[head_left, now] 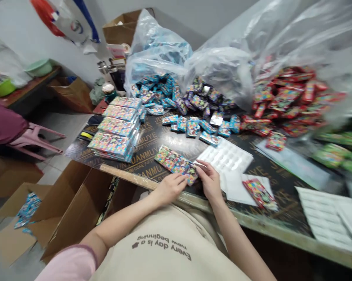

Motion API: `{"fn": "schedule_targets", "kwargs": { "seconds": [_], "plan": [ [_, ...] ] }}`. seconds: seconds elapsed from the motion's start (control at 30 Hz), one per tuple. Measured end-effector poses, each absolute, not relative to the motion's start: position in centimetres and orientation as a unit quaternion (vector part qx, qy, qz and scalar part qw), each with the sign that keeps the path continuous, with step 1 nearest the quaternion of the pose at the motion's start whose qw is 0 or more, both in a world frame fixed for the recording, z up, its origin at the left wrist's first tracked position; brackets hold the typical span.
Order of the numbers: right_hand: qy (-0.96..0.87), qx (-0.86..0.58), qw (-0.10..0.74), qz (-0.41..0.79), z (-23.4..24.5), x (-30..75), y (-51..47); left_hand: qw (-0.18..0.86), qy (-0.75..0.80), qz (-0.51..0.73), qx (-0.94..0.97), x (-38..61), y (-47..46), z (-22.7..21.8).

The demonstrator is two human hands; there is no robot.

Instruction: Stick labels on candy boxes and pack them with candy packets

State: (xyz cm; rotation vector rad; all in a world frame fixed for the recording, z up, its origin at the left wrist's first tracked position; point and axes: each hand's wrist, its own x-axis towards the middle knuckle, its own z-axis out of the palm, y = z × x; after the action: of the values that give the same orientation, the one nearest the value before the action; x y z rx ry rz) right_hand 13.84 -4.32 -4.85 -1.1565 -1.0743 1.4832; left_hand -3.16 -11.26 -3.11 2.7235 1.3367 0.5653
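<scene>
A white plastic tray filled with colourful small packets (176, 163) lies on the dark table (164, 136) near its front edge. My left hand (170, 187) rests on the tray's near end, fingers curled over the packets. My right hand (209, 180) pinches the tray's near right corner, fingers closed. An empty white blister tray (227, 157) lies just right of it. A single red packet (259, 193) sits on a white sheet to the right of my right hand.
Stacks of filled trays (118, 128) stand at the left of the table. Heaps of blue (158, 91), purple (203, 99) and red packets (287, 97) spill from clear bags behind. Open cardboard boxes (73, 203) and a pink stool (36, 140) stand on the floor left.
</scene>
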Motion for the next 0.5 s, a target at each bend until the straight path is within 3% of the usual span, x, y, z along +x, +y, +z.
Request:
{"fn": "schedule_targets", "kwargs": {
  "seconds": [0.5],
  "plan": [
    [-0.364, -0.466, 0.496, 0.636, -4.7, 14.1, -4.5, 0.011, 0.435, 0.222, 0.873, -2.7, -11.3, -4.3]
  ]
}}
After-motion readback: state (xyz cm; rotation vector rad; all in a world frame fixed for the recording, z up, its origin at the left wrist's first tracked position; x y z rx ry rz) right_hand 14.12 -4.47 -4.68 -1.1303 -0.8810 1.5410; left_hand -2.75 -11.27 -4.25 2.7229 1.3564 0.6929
